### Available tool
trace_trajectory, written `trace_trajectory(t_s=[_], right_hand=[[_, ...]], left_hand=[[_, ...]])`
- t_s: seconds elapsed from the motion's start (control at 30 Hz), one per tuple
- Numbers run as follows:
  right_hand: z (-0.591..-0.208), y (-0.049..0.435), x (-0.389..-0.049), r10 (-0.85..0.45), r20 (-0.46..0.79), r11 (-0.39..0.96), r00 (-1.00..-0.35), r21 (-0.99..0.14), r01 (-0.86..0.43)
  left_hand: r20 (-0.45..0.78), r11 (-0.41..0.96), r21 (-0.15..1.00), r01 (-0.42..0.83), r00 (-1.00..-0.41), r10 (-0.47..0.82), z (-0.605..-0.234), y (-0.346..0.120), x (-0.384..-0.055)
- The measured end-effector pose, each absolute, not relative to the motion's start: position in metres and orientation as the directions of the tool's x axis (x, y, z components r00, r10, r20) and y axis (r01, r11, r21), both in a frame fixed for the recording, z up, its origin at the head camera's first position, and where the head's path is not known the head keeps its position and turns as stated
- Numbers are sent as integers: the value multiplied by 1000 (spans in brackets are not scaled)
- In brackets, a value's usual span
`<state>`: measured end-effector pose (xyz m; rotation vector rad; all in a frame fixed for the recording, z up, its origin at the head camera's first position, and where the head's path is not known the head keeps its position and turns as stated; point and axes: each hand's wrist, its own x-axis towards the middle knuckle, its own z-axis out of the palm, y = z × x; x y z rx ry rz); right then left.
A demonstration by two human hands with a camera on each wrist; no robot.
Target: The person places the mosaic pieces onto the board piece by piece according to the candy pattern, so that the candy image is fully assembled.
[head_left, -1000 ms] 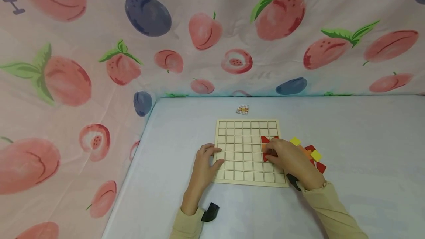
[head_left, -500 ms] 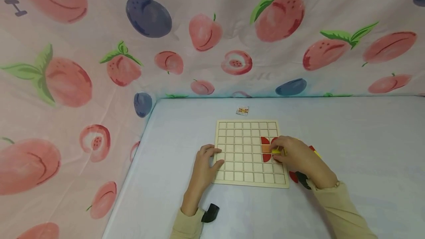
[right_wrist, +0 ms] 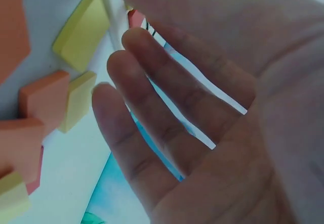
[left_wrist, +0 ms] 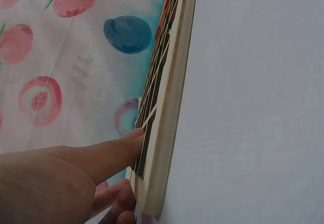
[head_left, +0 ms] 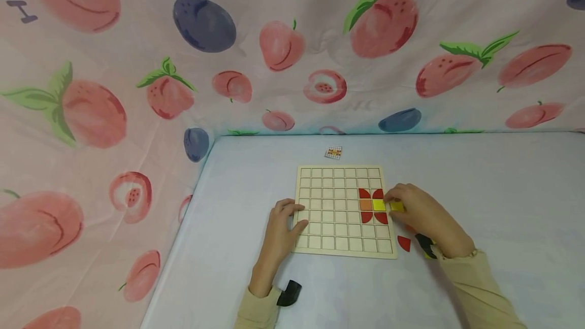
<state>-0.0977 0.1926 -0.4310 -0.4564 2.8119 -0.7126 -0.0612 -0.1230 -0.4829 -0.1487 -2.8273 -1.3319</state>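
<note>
A pale wooden grid board (head_left: 325,229) lies on the white table. Toward its right side an orange square tile (head_left: 366,204) and a yellow square tile (head_left: 378,205) sit side by side, with red quarter-circle tiles (head_left: 366,217) above and below them. My left hand (head_left: 283,225) rests on the board's left edge, thumb and fingers spread. Just past the right edge is my right hand (head_left: 418,214), its fingers extended in the right wrist view. A loose yellow tile (head_left: 396,206) shows between its thumb and fingertips, lying beside the board.
A loose red quarter-circle tile (head_left: 404,243) lies right of the board. More orange tiles (right_wrist: 45,100) and yellow tiles are near the right hand, partly hidden by it in the head view. Behind the board lies a small patterned card (head_left: 333,152). A fruit-print cloth (head_left: 274,39) stands behind the table.
The right hand has set the yellow square beside the orange one, let go, and drawn back right past the board's edge. The left hand has stayed in place.
</note>
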Motion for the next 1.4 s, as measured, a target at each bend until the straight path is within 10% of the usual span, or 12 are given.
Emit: trace_trajectory(t_s=[1.4], right_hand=[[-439,196,-97,-261,-175,846,-950,-515,-138]], left_hand=[[56,622,777,95,-995,82,-483,-124,-61]])
